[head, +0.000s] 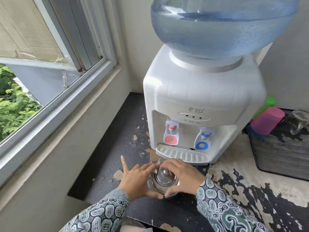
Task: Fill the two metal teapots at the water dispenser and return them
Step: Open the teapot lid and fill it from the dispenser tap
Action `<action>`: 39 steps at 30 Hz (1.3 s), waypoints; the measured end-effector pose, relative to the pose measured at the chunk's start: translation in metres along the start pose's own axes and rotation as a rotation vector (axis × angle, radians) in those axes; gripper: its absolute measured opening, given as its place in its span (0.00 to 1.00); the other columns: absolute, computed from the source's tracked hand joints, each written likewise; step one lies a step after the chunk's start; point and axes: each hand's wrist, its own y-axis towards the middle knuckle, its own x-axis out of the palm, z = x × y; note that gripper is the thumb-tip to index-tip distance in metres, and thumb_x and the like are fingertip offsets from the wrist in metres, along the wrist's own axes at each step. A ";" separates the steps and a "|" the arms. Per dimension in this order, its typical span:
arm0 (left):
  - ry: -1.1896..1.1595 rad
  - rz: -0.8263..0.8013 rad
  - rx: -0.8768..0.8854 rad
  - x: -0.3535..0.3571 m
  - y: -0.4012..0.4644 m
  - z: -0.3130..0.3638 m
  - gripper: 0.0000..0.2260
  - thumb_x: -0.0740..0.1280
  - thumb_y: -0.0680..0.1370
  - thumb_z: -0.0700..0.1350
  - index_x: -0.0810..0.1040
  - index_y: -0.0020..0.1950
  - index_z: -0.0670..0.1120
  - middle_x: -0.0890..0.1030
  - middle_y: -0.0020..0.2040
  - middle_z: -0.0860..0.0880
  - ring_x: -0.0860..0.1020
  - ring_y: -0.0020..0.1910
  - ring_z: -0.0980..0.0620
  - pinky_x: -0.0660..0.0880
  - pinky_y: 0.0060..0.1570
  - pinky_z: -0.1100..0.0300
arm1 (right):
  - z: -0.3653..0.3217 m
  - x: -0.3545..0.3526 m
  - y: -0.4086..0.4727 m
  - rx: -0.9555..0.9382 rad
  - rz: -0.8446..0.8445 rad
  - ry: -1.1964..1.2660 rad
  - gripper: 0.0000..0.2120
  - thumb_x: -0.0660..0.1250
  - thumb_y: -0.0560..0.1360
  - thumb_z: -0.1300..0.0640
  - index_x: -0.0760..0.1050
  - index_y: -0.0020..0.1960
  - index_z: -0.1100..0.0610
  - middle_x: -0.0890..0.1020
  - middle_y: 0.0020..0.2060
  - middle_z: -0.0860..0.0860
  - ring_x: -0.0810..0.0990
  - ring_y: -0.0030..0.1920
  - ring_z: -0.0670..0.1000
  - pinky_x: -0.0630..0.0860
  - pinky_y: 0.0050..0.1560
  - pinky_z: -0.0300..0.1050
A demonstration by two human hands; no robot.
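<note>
Peeling black paint covers the counter point(107, 174), with pale patches showing through, most of all on the right side where large flakes have come away. On the left, the counter butts against a plain off-white wall under a window point(50, 52) with a grey-white frame; one sash stands partly open, and green foliage shows outside at the lower left. More pale wall closes the corner behind.

A white dispenser point(200, 97) stands on the counter in that corner, marked TD on the front, with a blue bottle point(222, 25) upside down on top, partly full of water. Low on its front are a red tap point(172, 131) on the left and a blue tap point(203, 138) on the right, and under them a ribbed white drip tray point(182, 154). To the right of the dispenser sits a black mesh tray point(284, 156) holding a pink cup point(267, 120), a green cup point(265, 104) behind it, and a clear glass mug point(299, 121), all tipped or lying over.

One teapot point(163, 180), shiny metal with a knobbed lid, rests on the counter just in front of the drip tray, nearer the red tap. The left hand point(135, 180) lies against its left side, thumb at its near edge, fingers spread and the forefinger raised clear. The right hand point(184, 176) cups the right side, fingers curved over the far rim and thumb at the near edge. Both sleeves carry a blue-green batik pattern.
</note>
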 end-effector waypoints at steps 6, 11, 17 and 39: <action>-0.008 0.032 0.043 0.002 0.005 -0.006 0.43 0.62 0.63 0.72 0.48 0.73 0.62 0.64 0.73 0.58 0.70 0.67 0.52 0.32 0.60 0.24 | 0.014 0.026 -0.012 -0.059 0.041 -0.089 0.44 0.69 0.63 0.37 0.47 0.71 0.39 0.53 0.74 0.47 0.53 0.73 0.50 0.58 0.71 0.55; -0.112 0.002 0.074 -0.002 0.003 -0.015 0.46 0.45 0.55 0.79 0.53 0.72 0.64 0.70 0.69 0.59 0.71 0.66 0.53 0.30 0.59 0.25 | 0.014 0.017 -0.012 -0.068 0.051 0.036 0.35 0.60 0.65 0.32 0.55 0.69 0.36 0.58 0.73 0.43 0.57 0.71 0.46 0.57 0.69 0.51; -0.430 0.082 0.031 0.003 0.005 -0.018 0.47 0.34 0.56 0.80 0.69 0.64 0.60 0.77 0.61 0.59 0.73 0.63 0.56 0.31 0.63 0.28 | 0.002 -0.002 -0.005 0.084 0.209 0.472 0.28 0.62 0.65 0.33 0.76 0.59 0.47 0.80 0.55 0.49 0.77 0.53 0.48 0.71 0.55 0.42; -0.865 0.277 0.396 -0.018 -0.089 0.058 0.06 0.62 0.78 0.44 0.73 0.45 0.42 0.77 0.39 0.52 0.73 0.38 0.58 0.68 0.39 0.69 | -0.078 -0.008 -0.130 0.182 0.567 0.673 0.03 0.71 0.70 0.55 0.79 0.40 0.54 0.80 0.36 0.48 0.77 0.37 0.40 0.71 0.42 0.34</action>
